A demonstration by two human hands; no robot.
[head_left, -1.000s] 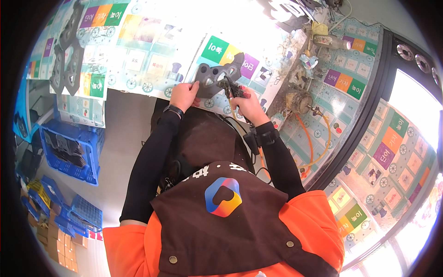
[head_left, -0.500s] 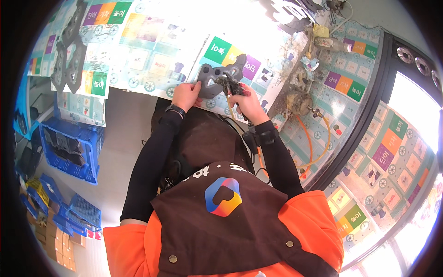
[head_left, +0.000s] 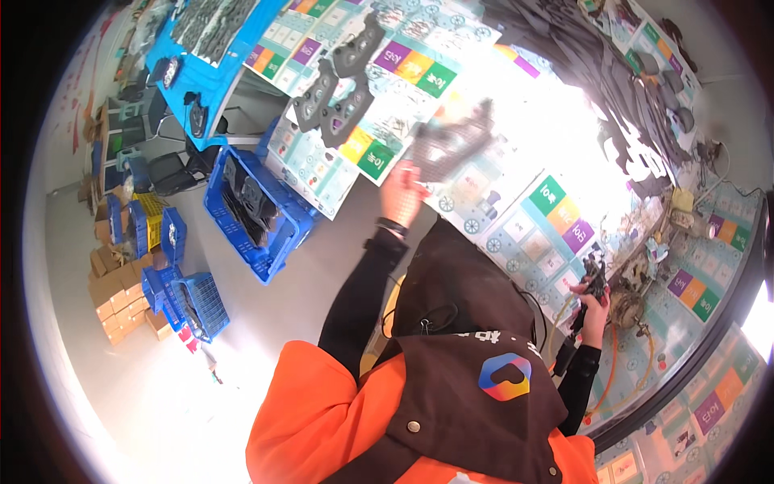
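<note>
My left hand [head_left: 405,192] grips the near end of a dark grey moulded plastic part [head_left: 453,147], which is smeared by motion over the table's front edge. To the right, my right hand [head_left: 595,308] is closed around a dark, grimy spray gun [head_left: 595,274]. A yellowish hose runs down near that hand. Left of the held part, similar grey parts [head_left: 347,109] with triangular openings lie on the patterned table covering [head_left: 476,181].
A blue crate [head_left: 278,250] holding dark parts stands below the table's left end. Long dark strips [head_left: 564,48] are heaped at the back. A blue table [head_left: 193,93], blue baskets [head_left: 205,302] and cardboard boxes [head_left: 121,294] are at the left. Hoses [head_left: 614,363] hang at the right.
My left hand has lifted the grey part off the covering and carried it left, away from the spray gun. My right hand has drawn apart from it with the gun. The view has turned left.
</note>
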